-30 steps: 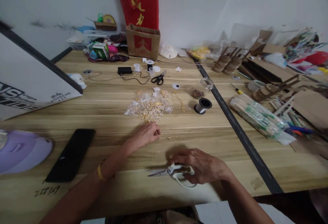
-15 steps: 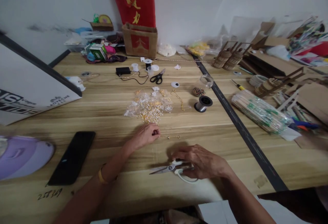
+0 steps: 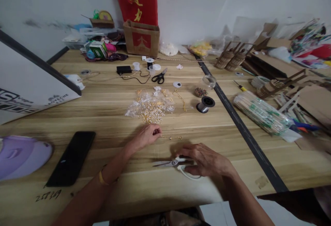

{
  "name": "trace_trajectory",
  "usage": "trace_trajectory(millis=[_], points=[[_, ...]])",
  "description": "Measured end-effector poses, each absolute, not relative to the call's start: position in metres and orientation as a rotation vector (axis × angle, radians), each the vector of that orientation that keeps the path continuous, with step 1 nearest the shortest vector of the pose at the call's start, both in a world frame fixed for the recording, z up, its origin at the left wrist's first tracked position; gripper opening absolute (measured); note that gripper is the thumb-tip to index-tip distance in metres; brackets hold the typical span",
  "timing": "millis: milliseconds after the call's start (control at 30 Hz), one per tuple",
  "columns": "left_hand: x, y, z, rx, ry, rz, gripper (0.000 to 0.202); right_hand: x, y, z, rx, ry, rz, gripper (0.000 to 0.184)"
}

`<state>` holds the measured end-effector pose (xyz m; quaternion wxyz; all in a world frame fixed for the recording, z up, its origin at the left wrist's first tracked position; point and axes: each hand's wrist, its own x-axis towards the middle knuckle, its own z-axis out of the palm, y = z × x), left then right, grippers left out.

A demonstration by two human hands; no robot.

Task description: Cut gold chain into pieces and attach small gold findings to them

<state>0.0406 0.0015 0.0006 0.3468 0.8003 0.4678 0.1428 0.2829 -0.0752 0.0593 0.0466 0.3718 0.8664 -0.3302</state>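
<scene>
My left hand (image 3: 148,135) is closed in a pinch at the left end of a thin gold chain (image 3: 171,137), which stretches rightward over the wooden table (image 3: 124,195). Just nearer to me, my right hand (image 3: 207,160) grips the white handles of a pair of scissors (image 3: 170,163). Their blades point left, below the chain and apart from it. Beyond my left hand lies a pile of small gold and silver findings (image 3: 152,110) with clear plastic bags. A second gold chain (image 3: 181,100) rests to the right of the pile.
A wire spool (image 3: 205,104), a jar of beads (image 3: 201,91) and black scissors (image 3: 159,77) stand or lie farther back. On the left are a black phone (image 3: 72,158) and a purple-white object (image 3: 24,157). Bagged sticks (image 3: 262,112) lie right of a dark strip (image 3: 240,129).
My right hand and the scissors have shifted slightly, with the blade tips moving a little away from me and to the right. My left hand stays at the chain's end.
</scene>
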Motion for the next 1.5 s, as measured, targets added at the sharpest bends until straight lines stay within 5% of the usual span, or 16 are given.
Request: trace_trajectory(millis=[1000,1333,1433,1500], points=[[0.059,0.000,0.004,2.278,1.148,0.363,0.004,0.290,-0.071,0.054,1.109,2.747,-1.135,0.045],[0.060,-0.002,0.007,2.351,1.149,0.333,0.007,0.329,-0.062,0.050,1.501,2.694,-1.871,0.040],[0.059,-0.003,0.007,2.353,1.147,0.332,0.006,0.336,-0.057,0.050,1.797,2.779,-1.692,0.053],[0.058,-0.004,0.008,2.355,1.143,0.339,0.005,0.335,-0.053,0.052,2.008,2.893,-1.295,0.053]])
